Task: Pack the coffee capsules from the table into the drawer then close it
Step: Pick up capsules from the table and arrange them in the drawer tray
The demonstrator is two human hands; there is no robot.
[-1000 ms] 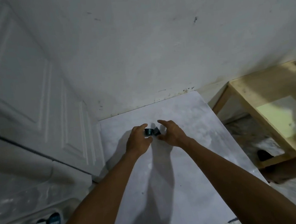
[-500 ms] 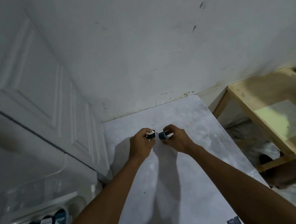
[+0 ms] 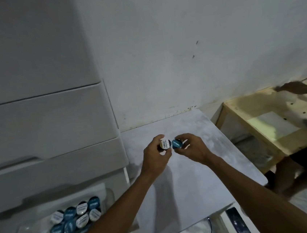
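Note:
My left hand [image 3: 155, 154] holds a coffee capsule with a white lid [image 3: 165, 144] just above the grey table [image 3: 202, 177]. Close beside it, my right hand [image 3: 192, 148] holds a capsule with a blue lid [image 3: 177, 144]. The two lids face me and nearly touch. At the lower left an open drawer [image 3: 28, 227] of a white plastic cabinet holds several blue-lidded and white-lidded capsules [image 3: 72, 221]. My left forearm crosses over the drawer's right part.
The white drawer cabinet [image 3: 47, 139] stands against the table's left side, with a white wall behind. A wooden table [image 3: 263, 123] is at the right, where another person's arm [image 3: 301, 87] reaches. A phone [image 3: 237, 223] lies below the table's near edge.
Both hands have lifted the two capsules off the table and turned their lids toward me. My view has dropped and swung left, so the open drawer shows more.

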